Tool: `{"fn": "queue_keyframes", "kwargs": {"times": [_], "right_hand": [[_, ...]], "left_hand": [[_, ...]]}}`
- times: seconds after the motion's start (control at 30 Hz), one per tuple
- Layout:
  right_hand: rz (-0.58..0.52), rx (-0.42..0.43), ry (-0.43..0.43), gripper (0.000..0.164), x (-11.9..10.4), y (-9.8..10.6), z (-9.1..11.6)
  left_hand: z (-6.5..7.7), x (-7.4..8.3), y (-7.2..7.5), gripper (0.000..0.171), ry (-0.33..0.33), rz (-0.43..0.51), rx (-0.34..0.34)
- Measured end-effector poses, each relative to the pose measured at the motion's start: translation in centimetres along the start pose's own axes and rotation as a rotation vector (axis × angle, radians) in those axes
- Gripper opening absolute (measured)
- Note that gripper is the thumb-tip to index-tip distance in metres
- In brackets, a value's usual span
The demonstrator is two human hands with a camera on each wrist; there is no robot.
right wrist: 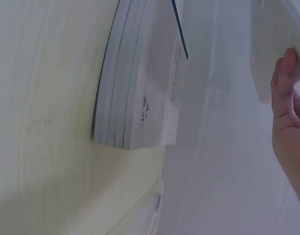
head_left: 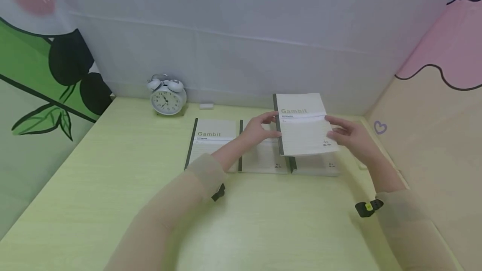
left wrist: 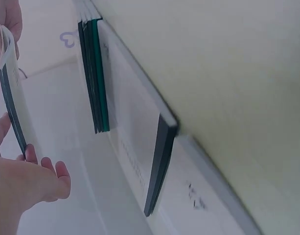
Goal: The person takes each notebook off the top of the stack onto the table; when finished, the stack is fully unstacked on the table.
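Observation:
Both hands hold up a white notebook [head_left: 303,131] with a dark spine, its cover reading "Gambit" and "A5". My left hand [head_left: 259,129] pinches the spine edge, fingers behind and thumb in front. At the opposite edge my right hand [head_left: 350,137] grips it between thumb and fingers. Below it lies a stack of similar notebooks [right wrist: 121,78], mostly hidden in the head view. Left of that stack is another notebook [head_left: 263,162], partly covered by my left hand. A further notebook [head_left: 214,131] lies at the row's left end, partly behind my left forearm.
A white twin-bell alarm clock [head_left: 167,97] stands at the back left of the pale wooden table [head_left: 113,204]. Beside it lies a small white block [head_left: 206,106]. A pale cloth wall [head_left: 241,32] rises behind the table, and a printed panel [head_left: 433,129] borders the right side.

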State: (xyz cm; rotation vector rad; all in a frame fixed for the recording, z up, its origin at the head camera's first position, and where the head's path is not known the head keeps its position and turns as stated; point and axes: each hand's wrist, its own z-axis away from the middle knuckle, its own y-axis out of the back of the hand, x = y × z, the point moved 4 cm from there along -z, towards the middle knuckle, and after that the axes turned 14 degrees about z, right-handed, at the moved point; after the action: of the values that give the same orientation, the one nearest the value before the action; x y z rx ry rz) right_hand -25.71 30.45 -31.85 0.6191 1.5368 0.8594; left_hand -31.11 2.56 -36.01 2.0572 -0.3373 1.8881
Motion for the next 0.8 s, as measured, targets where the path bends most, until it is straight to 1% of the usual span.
{"fn": "queue_keyframes", "kwargs": {"times": [0.13,0.23,0.37,0.53,0.67,0.8], "right_hand": [[0.037,-0.013,0.005,0.058,-1.4,-0.2,0.0],[0.025,-0.029,0.016,0.06,-2.4,-0.6,-0.1],[-0.052,-0.069,0.023,0.062,-3.8,-1.2,-0.1],[-0.122,-0.09,0.043,0.065,-5.3,-2.1,0.0],[-0.203,-0.067,0.063,0.066,-6.4,-3.1,0.0],[-0.328,-0.05,0.089,0.066,-7.6,-4.3,-0.2]], "left_hand": [[0.3,0.8,1.5,0.07,0.011,0.005,0.002],[0.6,1.2,2.5,0.071,0.008,-0.011,0.001],[1.3,1.7,3.8,0.071,0.001,-0.024,0.001],[2.5,2.0,5.3,0.067,0.029,-0.028,-0.03],[3.7,2.5,6.8,0.066,0.028,-0.064,-0.053],[4.9,3.4,8.5,0.065,-0.006,-0.123,-0.056]]}}
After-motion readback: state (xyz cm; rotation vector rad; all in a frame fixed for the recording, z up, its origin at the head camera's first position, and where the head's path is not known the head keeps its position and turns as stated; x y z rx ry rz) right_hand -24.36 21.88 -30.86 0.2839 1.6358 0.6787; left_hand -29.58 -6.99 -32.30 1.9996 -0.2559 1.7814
